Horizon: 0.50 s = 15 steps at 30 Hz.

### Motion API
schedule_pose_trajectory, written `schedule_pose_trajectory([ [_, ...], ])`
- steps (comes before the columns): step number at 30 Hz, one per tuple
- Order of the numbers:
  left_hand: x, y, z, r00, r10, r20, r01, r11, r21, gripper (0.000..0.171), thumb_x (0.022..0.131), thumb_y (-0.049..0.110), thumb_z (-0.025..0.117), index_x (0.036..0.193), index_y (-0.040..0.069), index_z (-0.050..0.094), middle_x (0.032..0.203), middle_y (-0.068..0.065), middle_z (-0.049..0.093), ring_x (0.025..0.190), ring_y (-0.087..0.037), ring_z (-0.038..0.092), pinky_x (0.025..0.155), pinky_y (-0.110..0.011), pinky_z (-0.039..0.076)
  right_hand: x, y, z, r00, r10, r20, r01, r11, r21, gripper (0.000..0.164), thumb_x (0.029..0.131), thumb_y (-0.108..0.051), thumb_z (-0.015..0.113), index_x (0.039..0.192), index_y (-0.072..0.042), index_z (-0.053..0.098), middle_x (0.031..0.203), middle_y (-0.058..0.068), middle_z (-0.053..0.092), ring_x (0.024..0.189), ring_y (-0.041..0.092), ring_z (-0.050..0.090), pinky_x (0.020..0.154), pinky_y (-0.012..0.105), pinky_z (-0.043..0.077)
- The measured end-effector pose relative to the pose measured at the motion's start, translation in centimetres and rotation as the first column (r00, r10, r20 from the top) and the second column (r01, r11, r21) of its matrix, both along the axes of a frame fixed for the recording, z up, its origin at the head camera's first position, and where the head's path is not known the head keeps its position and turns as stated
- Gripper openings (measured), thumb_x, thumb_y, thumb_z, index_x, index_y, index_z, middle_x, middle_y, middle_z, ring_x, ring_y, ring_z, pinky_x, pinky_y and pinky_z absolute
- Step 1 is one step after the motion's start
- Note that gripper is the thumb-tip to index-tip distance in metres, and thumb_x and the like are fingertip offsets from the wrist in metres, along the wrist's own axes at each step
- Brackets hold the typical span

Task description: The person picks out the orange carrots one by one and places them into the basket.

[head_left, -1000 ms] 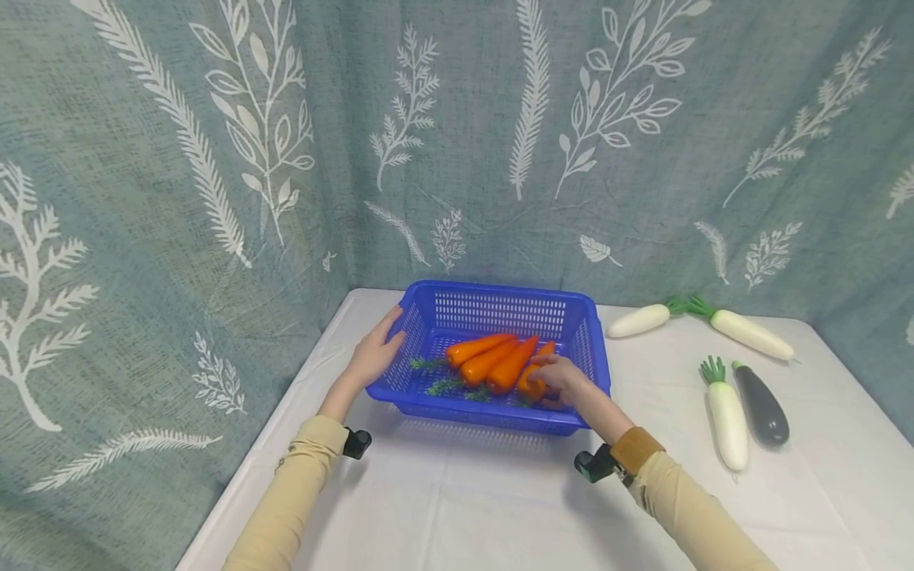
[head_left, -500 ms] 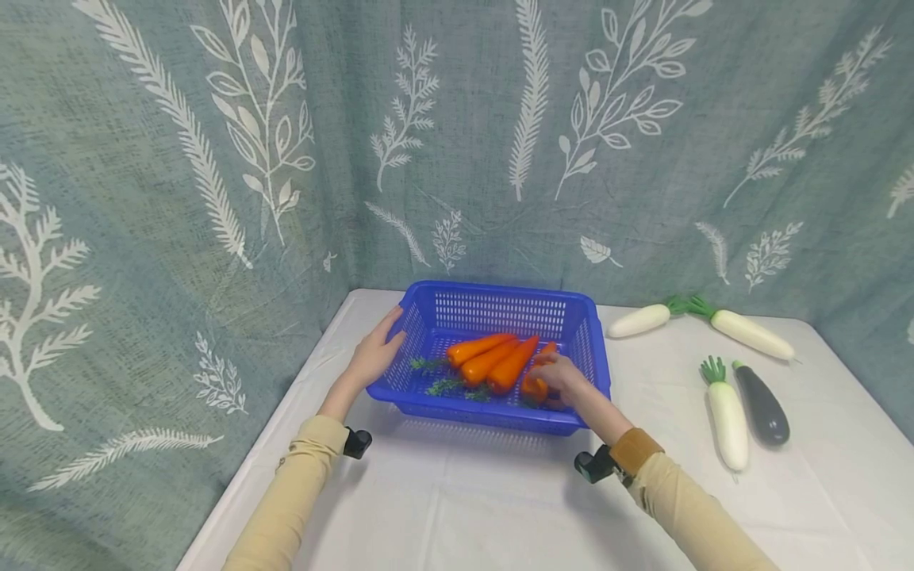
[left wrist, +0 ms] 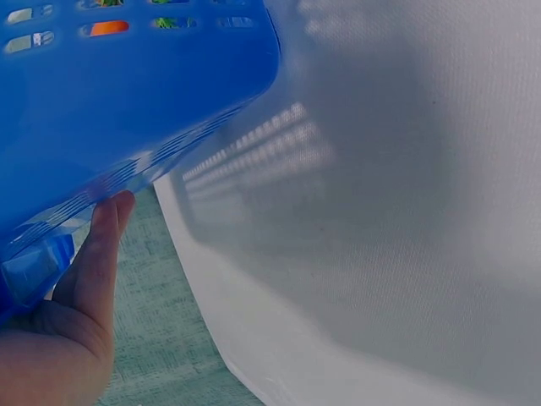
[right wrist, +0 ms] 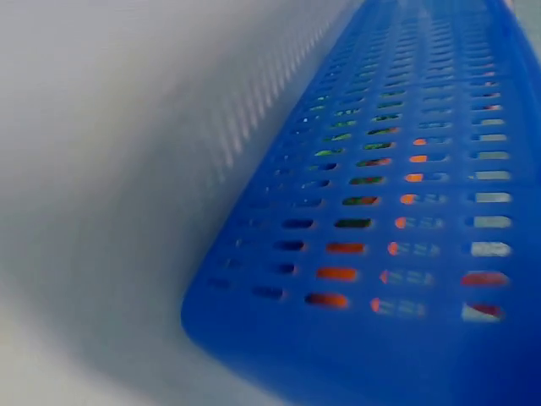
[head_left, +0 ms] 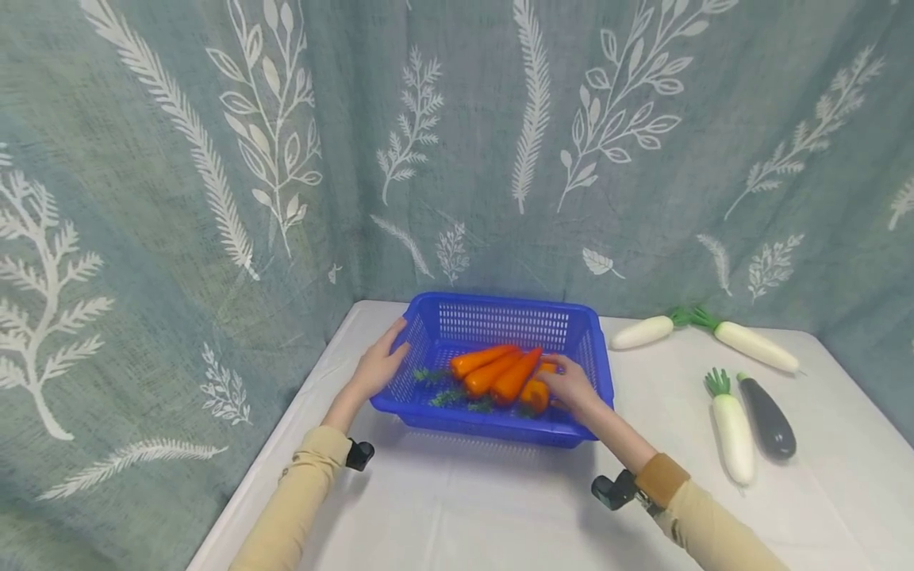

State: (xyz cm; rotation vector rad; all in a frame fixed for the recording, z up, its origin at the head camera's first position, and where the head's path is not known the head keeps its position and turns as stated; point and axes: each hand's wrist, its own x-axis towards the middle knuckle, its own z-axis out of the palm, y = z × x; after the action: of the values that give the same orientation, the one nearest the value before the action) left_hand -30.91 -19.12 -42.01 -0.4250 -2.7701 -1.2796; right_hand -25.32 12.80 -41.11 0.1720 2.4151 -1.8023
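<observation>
A blue plastic basket [head_left: 471, 432] with slotted walls stands on the table. Inside, three orange carrots [head_left: 484, 374] lie side by side, their green tops [head_left: 446, 396] toward the near left. My right hand [head_left: 571, 386] reaches over the right end and pinches another carrot [head_left: 534, 395], whose middle is partly hidden by the fingers. At the left end, my left hand [head_left: 378, 366] rests against the rim, fingers straight along the outside; the left wrist view has these fingers [left wrist: 100, 254] right at the wall. Only the basket's near side [right wrist: 414, 220] appears in the right wrist view.
Right of the basket, two white radishes [head_left: 643, 332] lie with leafy ends together at the back. Nearer, another white radish [head_left: 733, 436] lies beside a dark eggplant [head_left: 767, 420]. A white cloth [head_left: 457, 515] covers the table; a patterned curtain [head_left: 485, 159] hangs behind and at left.
The head view has tilted up slightly. My right forearm has shifted right and toward me, with the hand still at the rightmost carrot. My left hand stays at the rim.
</observation>
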Motion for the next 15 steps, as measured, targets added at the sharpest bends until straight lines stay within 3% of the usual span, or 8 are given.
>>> schedule_pose_trajectory([
  [2, 0.0, 0.0, 0.0, 1.000, 0.002, 0.000, -0.002, 1.000, -0.001, 0.052, 0.105, 0.014, 0.039, 0.152, -0.003, 0.024, 0.159, -0.019, 0.021, 0.144, -0.038, 0.020, 0.119, -0.049, 0.017, 0.4, 0.6, 0.3, 0.998, 0.014, -0.056, -0.013, 1.000, 0.008, 0.045, 0.094, -0.008, 0.055, 0.136, 0.007, 0.048, 0.110, 0.023, 0.058, 0.082, 0.021, 0.058, 0.076, 0.037, 0.057],
  [4, 0.0, 0.1, 0.0, 1.000, 0.004, -0.002, -0.004, 1.000, -0.004, 0.052, 0.105, 0.014, 0.039, 0.152, -0.002, 0.024, 0.159, -0.018, 0.021, 0.144, -0.038, 0.021, 0.119, -0.049, 0.017, 0.6, 1.3, 0.8, 0.992, 0.026, -0.120, -0.026, 1.000, 0.004, 0.042, 0.096, -0.008, 0.054, 0.135, 0.007, 0.049, 0.106, 0.025, 0.060, 0.084, 0.026, 0.062, 0.078, 0.037, 0.058],
  [7, -0.1, 0.0, 0.3, 1.000, 0.004, -0.003, -0.004, 1.000, -0.012, 0.053, 0.105, 0.015, 0.039, 0.153, -0.002, 0.024, 0.159, -0.018, 0.020, 0.144, -0.038, 0.020, 0.119, -0.050, 0.017, 1.1, 2.5, 1.9, 0.974, 0.021, -0.228, -0.020, 1.000, 0.004, 0.039, 0.098, -0.008, 0.053, 0.135, 0.007, 0.050, 0.114, 0.028, 0.060, 0.099, 0.035, 0.064, 0.088, 0.042, 0.056],
  [10, -0.1, -0.1, 0.4, 1.000, 0.009, -0.015, -0.009, 1.000, -0.021, 0.052, 0.105, 0.014, 0.040, 0.152, -0.002, 0.025, 0.159, -0.018, 0.021, 0.144, -0.038, 0.021, 0.119, -0.050, 0.018, 1.4, 3.7, 3.0, 0.950, -0.009, -0.313, 0.018, 0.999, 0.027, 0.038, 0.100, -0.009, 0.052, 0.135, 0.006, 0.051, 0.119, 0.029, 0.059, 0.104, 0.035, 0.064, 0.089, 0.032, 0.055],
  [15, 0.0, -0.3, 0.3, 0.998, 0.036, -0.060, -0.039, 0.998, -0.054, 0.051, 0.104, 0.015, 0.042, 0.150, -0.002, 0.031, 0.157, -0.017, 0.026, 0.143, -0.038, 0.025, 0.118, -0.050, 0.020, 1.8, 6.2, 3.2, 0.905, -0.097, -0.415, 0.132, 0.990, 0.057, 0.035, 0.100, -0.011, 0.052, 0.132, 0.003, 0.056, 0.117, 0.027, 0.062, 0.090, 0.003, 0.063, 0.079, 0.013, 0.051],
])
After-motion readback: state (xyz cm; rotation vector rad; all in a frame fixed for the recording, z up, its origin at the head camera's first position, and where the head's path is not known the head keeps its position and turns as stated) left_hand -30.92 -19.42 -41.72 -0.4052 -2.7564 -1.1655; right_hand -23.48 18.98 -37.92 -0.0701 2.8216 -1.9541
